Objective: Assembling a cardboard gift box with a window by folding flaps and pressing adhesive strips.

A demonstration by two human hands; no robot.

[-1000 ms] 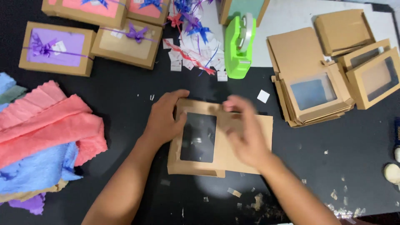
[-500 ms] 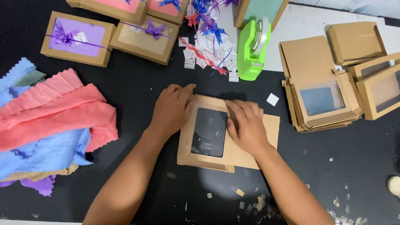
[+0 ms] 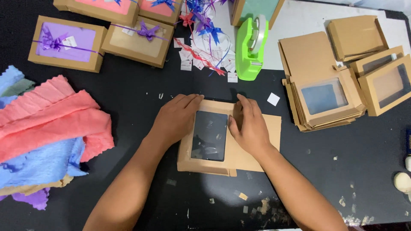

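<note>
A matte black table (image 3: 128, 98) carries soft, ribbed cloths (image 3: 47, 132) in pink and blue at the left and a stack of flat kraft cardboard blanks (image 3: 319, 81) at the right. At centre lies a rectangular kraft box lid (image 3: 222, 160) with a glossy clear window. The left hand (image 3: 175, 119) and right hand (image 3: 248, 126) press flat on it, fingers extended, gripping nothing; a glossy green tape dispenser (image 3: 250, 49) stands behind.
</note>
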